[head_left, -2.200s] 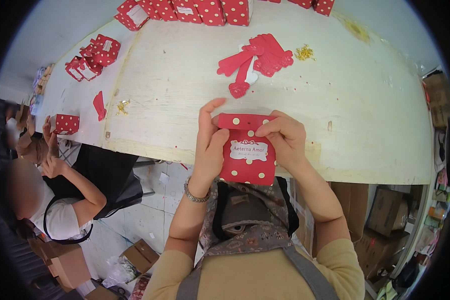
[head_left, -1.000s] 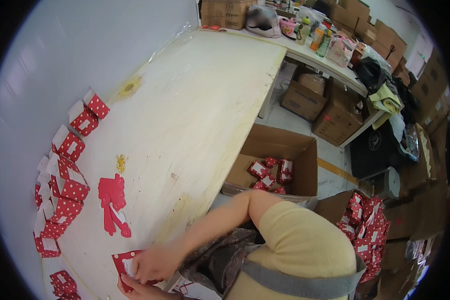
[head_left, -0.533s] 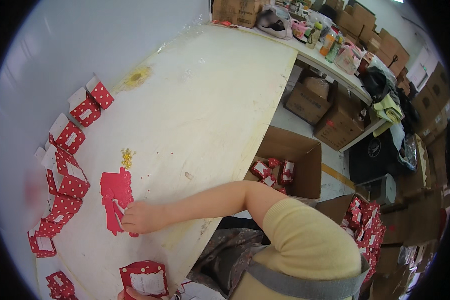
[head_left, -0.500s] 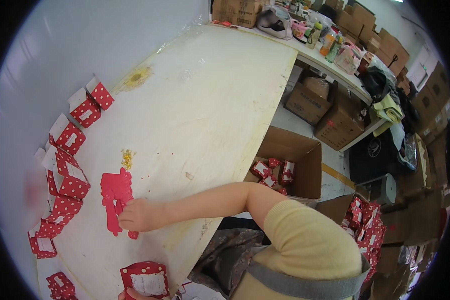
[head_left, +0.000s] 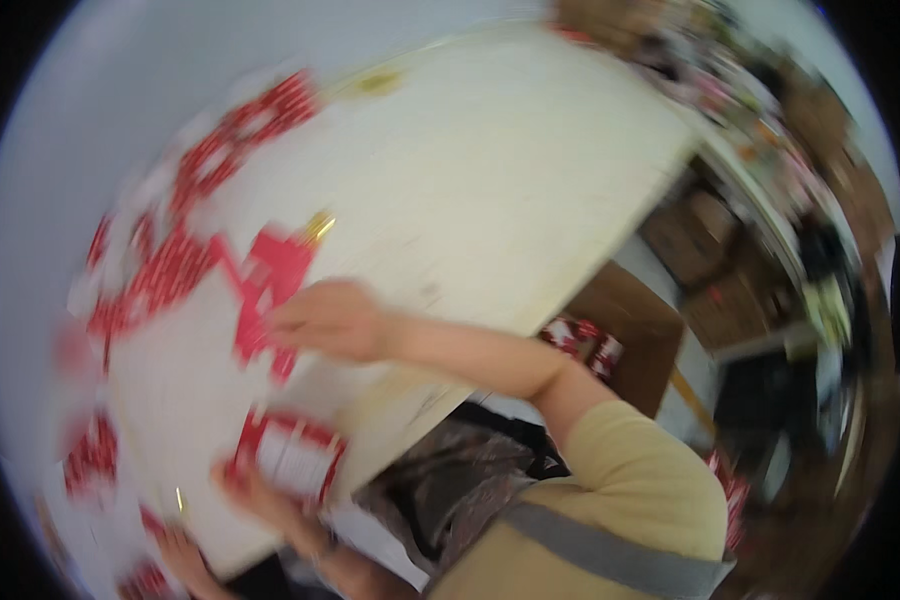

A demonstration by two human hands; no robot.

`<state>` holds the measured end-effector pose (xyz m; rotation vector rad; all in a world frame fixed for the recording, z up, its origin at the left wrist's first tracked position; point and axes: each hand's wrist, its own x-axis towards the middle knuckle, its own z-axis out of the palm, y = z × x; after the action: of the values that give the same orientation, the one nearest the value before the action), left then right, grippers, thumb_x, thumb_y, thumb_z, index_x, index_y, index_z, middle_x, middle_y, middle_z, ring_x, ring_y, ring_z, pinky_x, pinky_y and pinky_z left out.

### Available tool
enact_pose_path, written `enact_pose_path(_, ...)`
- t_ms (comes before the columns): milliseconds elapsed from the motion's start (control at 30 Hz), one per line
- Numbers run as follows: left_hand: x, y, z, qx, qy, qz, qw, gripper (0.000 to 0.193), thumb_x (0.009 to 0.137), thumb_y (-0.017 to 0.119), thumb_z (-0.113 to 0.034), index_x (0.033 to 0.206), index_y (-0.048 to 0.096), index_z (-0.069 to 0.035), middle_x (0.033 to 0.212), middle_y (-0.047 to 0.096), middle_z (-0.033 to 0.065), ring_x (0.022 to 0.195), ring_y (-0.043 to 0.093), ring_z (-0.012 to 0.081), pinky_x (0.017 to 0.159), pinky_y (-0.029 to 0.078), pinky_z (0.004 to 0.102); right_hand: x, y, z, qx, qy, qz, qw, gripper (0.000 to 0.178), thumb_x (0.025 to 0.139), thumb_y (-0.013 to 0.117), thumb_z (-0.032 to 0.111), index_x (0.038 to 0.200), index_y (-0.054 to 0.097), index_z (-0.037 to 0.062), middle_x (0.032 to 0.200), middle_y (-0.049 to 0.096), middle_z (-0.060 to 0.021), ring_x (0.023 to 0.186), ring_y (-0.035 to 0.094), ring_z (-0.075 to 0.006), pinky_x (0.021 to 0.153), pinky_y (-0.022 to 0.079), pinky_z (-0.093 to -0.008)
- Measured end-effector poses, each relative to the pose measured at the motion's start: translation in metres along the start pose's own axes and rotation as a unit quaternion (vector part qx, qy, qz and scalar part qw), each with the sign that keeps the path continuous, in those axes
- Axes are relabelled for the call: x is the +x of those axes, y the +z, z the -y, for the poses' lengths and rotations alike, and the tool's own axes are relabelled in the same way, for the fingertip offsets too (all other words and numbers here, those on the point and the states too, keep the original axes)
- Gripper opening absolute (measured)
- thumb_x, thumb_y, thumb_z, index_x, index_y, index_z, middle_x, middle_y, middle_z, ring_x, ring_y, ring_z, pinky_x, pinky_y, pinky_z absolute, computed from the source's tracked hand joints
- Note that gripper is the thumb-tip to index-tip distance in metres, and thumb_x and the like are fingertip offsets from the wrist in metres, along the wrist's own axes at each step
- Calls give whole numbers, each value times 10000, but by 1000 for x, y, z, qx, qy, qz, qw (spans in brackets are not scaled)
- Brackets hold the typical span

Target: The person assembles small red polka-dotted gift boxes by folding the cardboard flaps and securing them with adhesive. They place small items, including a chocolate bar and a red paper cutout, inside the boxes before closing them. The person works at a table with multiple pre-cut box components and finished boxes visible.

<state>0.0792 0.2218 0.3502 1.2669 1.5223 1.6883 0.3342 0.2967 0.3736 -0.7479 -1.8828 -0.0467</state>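
The whole view is smeared by motion. My left hand (head_left: 260, 495) grips the side of a red gift box (head_left: 295, 457) with a pale label, near the table's front edge. My right hand (head_left: 332, 320) is over the right side of a heap of flat bright pink strips (head_left: 275, 262), perhaps ribbons. Its fingers point left and touch or hover at the strips; blur hides whether they pinch one. Beyond the heap lies a small cluster of gold bits (head_left: 318, 228).
Red dotted boxes (head_left: 165, 275) line the table's left side. At the lower left, another person's hand (head_left: 180, 560) rests at the white table (head_left: 490, 150). A cardboard carton (head_left: 642, 345) with red boxes inside stands right of the table. A side bench (head_left: 735, 150) carries clutter.
The view has swung, so the table things appear shifted up and right. My left hand and the gift box now show more fully. Another person's hand has come into view at lower left.
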Motion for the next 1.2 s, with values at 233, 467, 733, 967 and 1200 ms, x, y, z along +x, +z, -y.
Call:
enact_pose_path(233, -13, 55, -27, -116, 44, 144, 982, 102, 910, 588, -64, 985, 545, -11, 908, 580, 23, 830, 542, 76, 745, 451, 219, -13, -14, 56, -80, -195, 48, 976, 280, 645, 666, 77, 919, 687, 23, 1024, 663, -94, 878, 639, -220, 683, 542, -319)
enact_pose_path(467, -20, 55, -40, -134, -28, 197, 971, 241, 883, 598, -14, 1113, 527, 3, 998, 605, 53, 882, 562, 85, 781, 466, 217, -14, -20, 64, -37, -162, 86, 982, 265, 659, 651, 84, 918, 678, 32, 1023, 654, -60, 860, 618, -217, 711, 527, -347)
enact_pose_path(733, -27, 51, -35, -84, 13, 170, 982, 201, 845, 669, -12, 1016, 566, 5, 950, 620, 44, 811, 577, 71, 687, 484, 206, -24, -58, -32, -134, 175, -12, 975, 216, 784, 645, 64, 991, 691, 101, 1000, 659, -55, 801, 622, -218, 664, 491, -333)
enact_pose_path(967, -29, 50, -32, -121, 5, 189, 975, 234, 836, 680, -4, 1029, 548, 5, 940, 614, 52, 818, 582, 80, 705, 481, 207, -42, -70, -145, -182, 263, 83, 944, 134, 823, 652, 120, 920, 698, 39, 881, 662, -97, 799, 628, -272, 716, 506, -354)
enact_pose_path(1200, -36, 47, -33, -126, 6, 175, 976, 242, 839, 663, 18, 1054, 553, 2, 948, 606, 49, 837, 581, 84, 712, 478, 209, -18, -66, -8, -5, 278, 56, 959, 91, 734, 765, 113, 810, 721, 88, 772, 612, -58, 670, 555, -185, 618, 462, -260)
